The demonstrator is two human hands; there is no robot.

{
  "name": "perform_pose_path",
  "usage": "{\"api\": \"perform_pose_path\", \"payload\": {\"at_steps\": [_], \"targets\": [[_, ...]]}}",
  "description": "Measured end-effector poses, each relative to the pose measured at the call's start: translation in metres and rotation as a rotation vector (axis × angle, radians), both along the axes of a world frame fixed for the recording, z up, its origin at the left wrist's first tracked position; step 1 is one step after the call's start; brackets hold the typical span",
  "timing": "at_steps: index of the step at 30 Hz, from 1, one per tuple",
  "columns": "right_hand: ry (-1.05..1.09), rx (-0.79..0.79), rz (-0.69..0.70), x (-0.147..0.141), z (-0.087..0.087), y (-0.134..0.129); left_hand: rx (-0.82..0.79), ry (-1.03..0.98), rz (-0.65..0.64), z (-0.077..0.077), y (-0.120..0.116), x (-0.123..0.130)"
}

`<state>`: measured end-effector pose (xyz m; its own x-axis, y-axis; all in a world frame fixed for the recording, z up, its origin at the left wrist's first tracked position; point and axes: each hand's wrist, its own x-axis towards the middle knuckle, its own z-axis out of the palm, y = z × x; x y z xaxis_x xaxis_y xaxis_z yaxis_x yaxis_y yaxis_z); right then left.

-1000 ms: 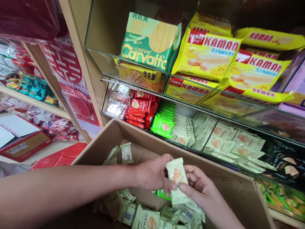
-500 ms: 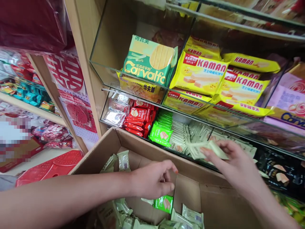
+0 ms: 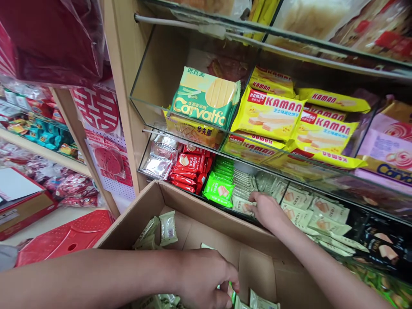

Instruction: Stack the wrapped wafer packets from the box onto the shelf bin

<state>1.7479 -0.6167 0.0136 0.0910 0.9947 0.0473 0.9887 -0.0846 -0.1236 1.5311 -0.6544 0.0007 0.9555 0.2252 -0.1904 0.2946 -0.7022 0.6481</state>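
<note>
My left hand (image 3: 212, 277) reaches down into the cardboard box (image 3: 206, 214), its thumb and fingers closed around a bright green snack packet (image 3: 231, 292) that is mostly covered. Pale green packets (image 3: 168, 228) lie about in the same box. Up at the low shelf compartment, my right hand (image 3: 268, 210) has its fingers curled on the pale packets (image 3: 243, 182) standing there in a row; the fingertips are partly hidden among them. Just left of that row stands a stack of green packets (image 3: 219, 186).
Red packets (image 3: 189, 167) and silver packets (image 3: 157, 165) fill the compartment's left end. Above, a glass-fronted tier holds a green Carvalfo pack (image 3: 206, 96) and yellow KAMAN packs (image 3: 267, 113). Black packets (image 3: 384, 244) are at right. A red plastic stool (image 3: 64, 240) stands left of the box.
My right hand has moved left and down with its pale packets into the row. My left hand has lowered in the box and closed on the green packet. The view has tilted slightly.
</note>
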Motion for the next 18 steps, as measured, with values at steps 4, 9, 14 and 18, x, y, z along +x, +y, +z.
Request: {"api": "perform_pose_path", "payload": {"at_steps": [4,9,14,18], "targets": [[-0.023,-0.028,0.047,-0.001,0.001,0.008,0.055,0.032,-0.047,-0.001,-0.001,0.000],[-0.114,-0.033,0.074,-0.003,-0.002,0.012,0.085,0.101,-0.062,-0.003,0.000,-0.001],[-0.123,-0.038,0.144,0.000,-0.004,0.011,0.192,0.208,-0.090,-0.016,0.004,-0.004],[-0.122,0.003,0.197,0.004,0.000,0.004,0.216,0.285,-0.083,-0.038,0.006,-0.007]]}}
